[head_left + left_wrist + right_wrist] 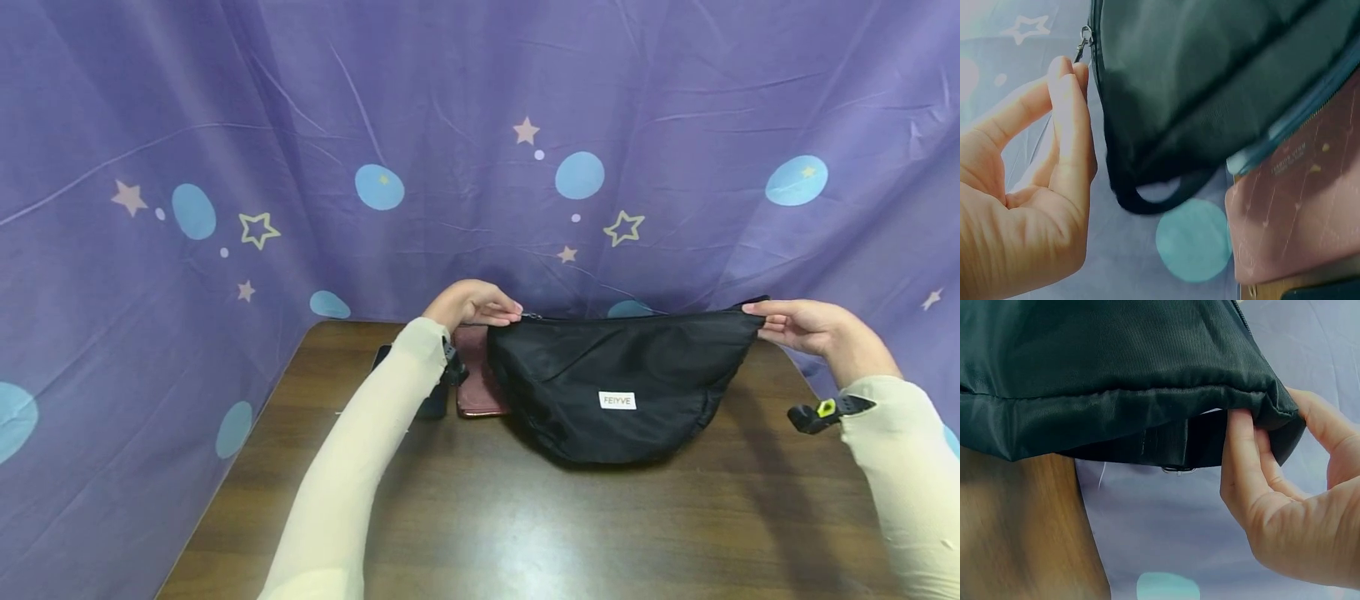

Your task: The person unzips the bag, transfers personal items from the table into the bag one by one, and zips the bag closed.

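Note:
A black fabric bag (pixel 630 367) with a small white label (pixel 617 401) hangs upright, its top edge stretched between my two hands. On the left, my left hand (pixel 480 304) pinches the pull of the zipper (pixel 1084 39) between thumb and fingers; the left wrist view shows a small loop at that corner of the bag. At the other end, my right hand (pixel 802 325) grips the top corner, thumb on one side and fingers on the other. A black strap with a metal buckle (pixel 1179 470) shows behind the bag in the right wrist view.
A pink zippered pouch (pixel 480 392) lies partly behind the bag on the wooden table (pixel 450 517). A dark flat object (pixel 431 407) lies left of it, partly hidden by the left forearm. A purple patterned curtain (pixel 480 125) stands behind the table.

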Available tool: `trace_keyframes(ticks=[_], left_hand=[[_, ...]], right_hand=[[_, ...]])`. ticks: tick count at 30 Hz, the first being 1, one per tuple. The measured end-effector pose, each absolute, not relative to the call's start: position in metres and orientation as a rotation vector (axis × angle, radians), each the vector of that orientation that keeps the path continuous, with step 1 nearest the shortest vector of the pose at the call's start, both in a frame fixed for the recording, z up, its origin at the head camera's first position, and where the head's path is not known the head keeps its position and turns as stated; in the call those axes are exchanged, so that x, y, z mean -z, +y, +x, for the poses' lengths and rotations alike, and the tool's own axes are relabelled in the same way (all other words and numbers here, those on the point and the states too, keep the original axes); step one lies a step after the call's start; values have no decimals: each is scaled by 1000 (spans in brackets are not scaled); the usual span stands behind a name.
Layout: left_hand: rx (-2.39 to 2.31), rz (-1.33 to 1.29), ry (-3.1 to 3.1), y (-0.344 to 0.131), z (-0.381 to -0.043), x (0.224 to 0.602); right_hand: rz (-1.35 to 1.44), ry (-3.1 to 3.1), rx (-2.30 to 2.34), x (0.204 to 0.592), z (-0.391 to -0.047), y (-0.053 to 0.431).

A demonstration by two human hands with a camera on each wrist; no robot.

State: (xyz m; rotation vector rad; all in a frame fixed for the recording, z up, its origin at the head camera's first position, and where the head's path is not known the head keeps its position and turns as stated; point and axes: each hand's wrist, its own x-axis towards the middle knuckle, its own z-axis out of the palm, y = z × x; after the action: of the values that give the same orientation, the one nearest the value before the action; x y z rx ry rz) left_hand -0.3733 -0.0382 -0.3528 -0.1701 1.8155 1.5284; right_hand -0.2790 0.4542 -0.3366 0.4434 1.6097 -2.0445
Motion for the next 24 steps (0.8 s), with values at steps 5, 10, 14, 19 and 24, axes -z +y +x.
trace_keyframes(ticks=[5,10,14,19,24], left_hand=[[-1543,-186,1825,-52,-375,348],[-1561,-193,1823,-62,-376,346],[-1567,-189,1827,-66,-375,344],[-1569,-190,1841,-67,-372,340],[-1585,-175,1833,-71,-372,340]], right_hand=[[434,1563,2050,339,-276,467],[415,1552,2070,341,-274,470],[430,1546,2091,341,-273,468],[438,1540,2086,341,-274,468],[412,1545,2052,343,-274,471]])
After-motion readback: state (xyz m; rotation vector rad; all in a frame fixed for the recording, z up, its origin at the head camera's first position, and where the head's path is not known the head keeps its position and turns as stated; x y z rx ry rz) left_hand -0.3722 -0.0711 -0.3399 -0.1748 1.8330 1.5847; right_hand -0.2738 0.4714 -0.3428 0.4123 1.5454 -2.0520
